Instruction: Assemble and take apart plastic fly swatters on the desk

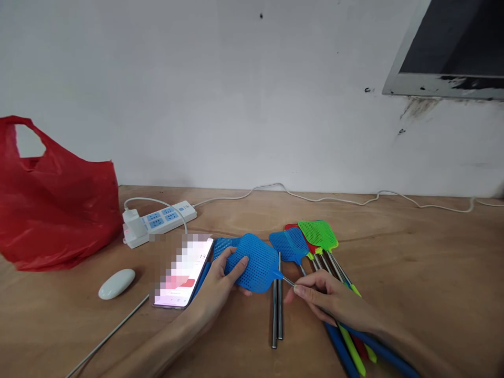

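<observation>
Flyswatter (260,263), blue with a perforated square head, is held in front of me between both hands, raised above the wooden tabletop (441,252). My left hand (225,275) grips the left side of the head: thumb and index finger lie on the upper face, and other fingertips show under the lower edge. My right hand (333,298) pinches the thin metal shaft just beyond the blue neck; thumb and index finger are closed on it, the remaining fingers curled loosely below. Two metal tubes (274,320) lie side by side on the tabletop between my hands, their upper ends next to the neck. Beyond my right hand, a fanned group of flyswatters rests on the tabletop, heads overlapping: a green head (318,234) on top, a red head (292,227) partly covered, and a blue head (289,244) at left. Blue and green handles extend beneath my right forearm; I cannot tell which handle belongs to the held unit. A further blue head (225,245) sits behind my left hand, next to the smartphone (199,268). Farther left are a white power strip (170,219), a white oval device (117,284) and a red plastic bag (63,210).
</observation>
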{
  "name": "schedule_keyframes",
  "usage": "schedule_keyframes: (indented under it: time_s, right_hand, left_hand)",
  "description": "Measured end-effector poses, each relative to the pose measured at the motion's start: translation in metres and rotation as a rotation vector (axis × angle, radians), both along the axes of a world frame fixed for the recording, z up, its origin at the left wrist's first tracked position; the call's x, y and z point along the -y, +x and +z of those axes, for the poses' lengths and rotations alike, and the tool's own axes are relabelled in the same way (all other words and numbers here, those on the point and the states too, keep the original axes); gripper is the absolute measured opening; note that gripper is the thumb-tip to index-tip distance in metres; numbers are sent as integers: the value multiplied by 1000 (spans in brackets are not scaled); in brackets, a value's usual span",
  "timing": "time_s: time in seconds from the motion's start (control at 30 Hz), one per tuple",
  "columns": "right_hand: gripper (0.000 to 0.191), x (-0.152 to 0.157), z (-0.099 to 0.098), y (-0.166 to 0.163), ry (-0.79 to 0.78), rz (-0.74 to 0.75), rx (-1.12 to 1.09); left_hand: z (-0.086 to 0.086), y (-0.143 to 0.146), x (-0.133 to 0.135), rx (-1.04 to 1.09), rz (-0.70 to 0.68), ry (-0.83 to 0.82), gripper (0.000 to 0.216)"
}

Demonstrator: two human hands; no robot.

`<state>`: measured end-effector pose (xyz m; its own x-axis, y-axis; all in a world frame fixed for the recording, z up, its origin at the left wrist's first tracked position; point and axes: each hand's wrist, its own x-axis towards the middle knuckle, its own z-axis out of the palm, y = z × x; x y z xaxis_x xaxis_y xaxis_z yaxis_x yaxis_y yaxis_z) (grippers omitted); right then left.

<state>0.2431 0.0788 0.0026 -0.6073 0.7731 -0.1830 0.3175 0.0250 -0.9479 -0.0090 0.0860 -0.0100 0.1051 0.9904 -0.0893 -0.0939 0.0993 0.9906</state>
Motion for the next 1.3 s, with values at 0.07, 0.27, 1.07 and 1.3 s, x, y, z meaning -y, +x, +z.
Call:
schedule_keyframes:
  time_s: [0.07,0.27,1.07,1.3]
  right_hand:
    - [52,0,0,1,-16,19,-2]
    - [52,2,-1,0,1,14,28]
    - [46,6,1,-6,305,-64,130]
    - [44,5,1,-7,295,-62,92]
  left_hand:
    - [2,0,1,7,-36,10,42]
    - [7,0,1,13,-84,32,36]
    - [11,-3,0,-142,-69,50,42]
    - [14,0,2,-108,-5,-27,49]
